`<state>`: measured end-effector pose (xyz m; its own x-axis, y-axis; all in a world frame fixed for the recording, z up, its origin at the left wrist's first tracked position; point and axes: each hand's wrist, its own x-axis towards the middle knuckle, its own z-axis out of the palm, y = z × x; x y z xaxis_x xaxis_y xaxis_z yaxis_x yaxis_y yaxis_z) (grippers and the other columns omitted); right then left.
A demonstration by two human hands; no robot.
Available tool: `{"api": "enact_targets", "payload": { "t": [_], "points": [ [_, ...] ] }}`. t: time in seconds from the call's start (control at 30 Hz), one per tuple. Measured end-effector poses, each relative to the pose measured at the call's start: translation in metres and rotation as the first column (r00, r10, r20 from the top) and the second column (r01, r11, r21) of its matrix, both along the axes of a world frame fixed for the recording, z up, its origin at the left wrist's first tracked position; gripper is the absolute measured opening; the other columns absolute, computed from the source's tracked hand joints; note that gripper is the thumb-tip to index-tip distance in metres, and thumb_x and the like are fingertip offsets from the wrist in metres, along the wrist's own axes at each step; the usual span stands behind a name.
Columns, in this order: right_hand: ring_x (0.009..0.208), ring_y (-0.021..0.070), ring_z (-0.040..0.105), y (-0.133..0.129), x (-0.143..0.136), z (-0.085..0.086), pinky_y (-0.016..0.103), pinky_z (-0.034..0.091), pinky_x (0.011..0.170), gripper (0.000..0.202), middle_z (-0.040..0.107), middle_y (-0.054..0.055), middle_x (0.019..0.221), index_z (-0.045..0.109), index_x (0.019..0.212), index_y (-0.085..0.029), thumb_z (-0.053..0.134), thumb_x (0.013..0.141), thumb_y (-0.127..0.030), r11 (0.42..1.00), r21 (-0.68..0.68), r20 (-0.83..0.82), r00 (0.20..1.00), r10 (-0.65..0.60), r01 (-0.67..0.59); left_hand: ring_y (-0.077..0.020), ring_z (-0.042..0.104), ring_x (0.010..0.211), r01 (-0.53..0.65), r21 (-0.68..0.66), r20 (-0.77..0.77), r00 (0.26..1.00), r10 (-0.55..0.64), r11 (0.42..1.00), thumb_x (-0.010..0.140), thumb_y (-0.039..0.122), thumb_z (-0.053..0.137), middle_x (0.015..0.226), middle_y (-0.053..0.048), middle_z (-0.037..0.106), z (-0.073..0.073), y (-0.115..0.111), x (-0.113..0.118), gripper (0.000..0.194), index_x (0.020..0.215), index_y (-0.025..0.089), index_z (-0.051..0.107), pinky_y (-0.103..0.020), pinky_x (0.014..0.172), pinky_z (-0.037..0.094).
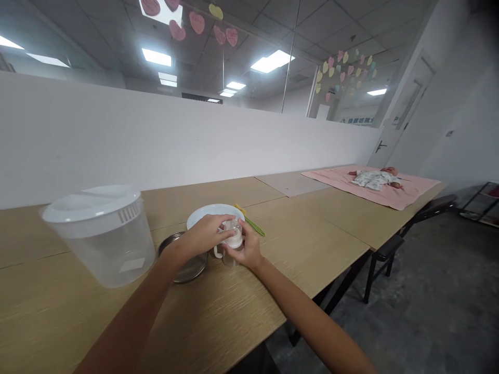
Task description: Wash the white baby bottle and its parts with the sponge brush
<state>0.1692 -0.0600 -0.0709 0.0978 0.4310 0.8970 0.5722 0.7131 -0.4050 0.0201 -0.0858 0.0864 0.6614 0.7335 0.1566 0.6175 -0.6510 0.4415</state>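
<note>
- Wood desk beneath; bottle just in front of the bowl.
- Left grip clamped on its capped top, right grip around its side.
- Steady, even pressure should keep it upright.

Pale wood-grain tabletop. Directly on it: white-lidded translucent plastic tub, left; shallow round silver metal dish near it; round white bowl; pink rectangular cloth, far right.
</note>
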Motion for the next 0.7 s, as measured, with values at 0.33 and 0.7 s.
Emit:
{"api": "enact_targets", "payload": {
  "t": [0.33, 0.7],
  "points": [
    [0.097, 0.0253, 0.063, -0.004, 0.001, 0.008, 0.038, 0.053, 0.081, 0.081, 0.063, 0.013, 0.11, 0.031, 0.131, -0.018, 0.067, 0.067, -0.05, 0.999, -0.032, 0.08, 0.997, -0.014, 0.017, -0.022, 0.062, 0.089, -0.034, 0.059, -0.041, 0.998, 0.037, 0.998, 0.082, 0.04, 0.045, 0.097, -0.009, 0.069, 0.002, -0.004, 0.001, 0.05, 0.123, 0.014, 0.054, -0.028, 0.076, 0.044],
    [0.068, 0.0211, 0.064, -0.007, -0.002, 0.01, 0.033, 0.053, 0.063, 0.089, 0.066, 0.008, 0.083, 0.024, 0.136, -0.013, 0.064, 0.068, -0.054, 0.994, -0.094, 0.09, 0.995, -0.046, 0.055, -0.0242, 0.062, 0.084, -0.101, 0.16, -0.119, 0.986, 0.121, 0.982, 0.083, 0.038, 0.044, 0.091, -0.011, 0.069, 0.002, -0.012, 0.009, 0.042, 0.113, 0.014, 0.06, -0.028, 0.069, 0.041]
  ]
}}
